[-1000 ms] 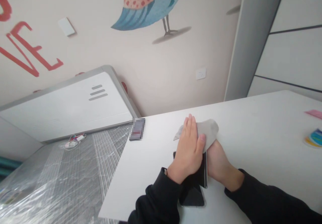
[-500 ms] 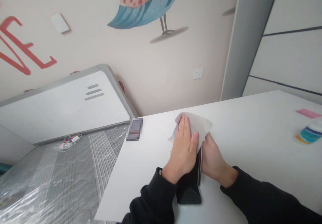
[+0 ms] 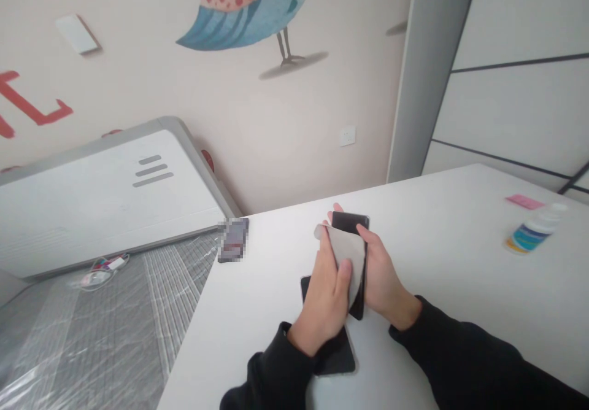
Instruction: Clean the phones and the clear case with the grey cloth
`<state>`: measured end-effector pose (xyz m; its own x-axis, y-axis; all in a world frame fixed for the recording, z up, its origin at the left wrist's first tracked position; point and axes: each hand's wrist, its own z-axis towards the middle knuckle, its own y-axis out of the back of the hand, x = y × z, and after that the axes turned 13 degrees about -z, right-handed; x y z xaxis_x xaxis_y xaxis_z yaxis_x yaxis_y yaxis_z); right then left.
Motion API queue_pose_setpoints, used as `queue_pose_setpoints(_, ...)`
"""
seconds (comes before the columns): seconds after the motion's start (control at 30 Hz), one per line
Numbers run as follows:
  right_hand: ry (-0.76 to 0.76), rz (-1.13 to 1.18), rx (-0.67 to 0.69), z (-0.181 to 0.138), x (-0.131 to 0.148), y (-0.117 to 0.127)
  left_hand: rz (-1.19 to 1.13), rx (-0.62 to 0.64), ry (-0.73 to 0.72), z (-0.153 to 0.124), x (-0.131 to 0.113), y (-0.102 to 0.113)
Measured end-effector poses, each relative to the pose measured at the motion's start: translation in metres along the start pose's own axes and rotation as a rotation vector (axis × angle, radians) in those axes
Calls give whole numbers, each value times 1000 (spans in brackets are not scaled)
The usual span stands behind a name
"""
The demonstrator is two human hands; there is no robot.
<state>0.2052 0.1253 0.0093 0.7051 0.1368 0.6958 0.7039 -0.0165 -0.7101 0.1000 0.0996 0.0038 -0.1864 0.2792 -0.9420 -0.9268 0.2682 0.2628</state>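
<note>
My left hand (image 3: pixel 327 293) is closed on a pale grey cloth (image 3: pixel 347 247), pressing it against the face of a dark phone (image 3: pixel 352 220). My right hand (image 3: pixel 384 275) grips that phone along its right side, fingertips showing past its top edge. The phone is tilted above the table, and the cloth and left hand hide much of its face. Below my left wrist, a second flat black thing (image 3: pixel 335 356) with a thin light rim lies on the table, partly covered by the hand; whether it is a phone or a case I cannot tell.
On the white table (image 3: pixel 432 232) stand a white bottle (image 3: pixel 534 232) with a blue and yellow label and, behind it, a pink slip (image 3: pixel 524 201). A pixelated dark item (image 3: pixel 233 239) lies at the left edge. Beyond is a plastic-covered bed (image 3: pixel 115 324).
The dark phone has come apart from the black thing, which now lies flat on the table. My right hand has tilted the phone's face into view. The whole view has shifted right.
</note>
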Motion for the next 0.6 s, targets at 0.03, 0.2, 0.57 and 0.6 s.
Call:
queue_pose_setpoints(0.03, 3, -8, 15, -2, 0, -2, -35, -27, -3, 8, -2, 1)
queue_pose_setpoints(0.2, 82, -90, -12, 0, 8, 1, -159, -115, 24, 19, -5, -6)
queue_pose_setpoints(0.57, 246, -370, -284, 10, 7, 11, -297, -271, 373, -39, -14, -5)
queue_pose_setpoints(0.6, 244, -397, -376, 11, 5, 13, -316, -270, 383, -41, -13, -5)
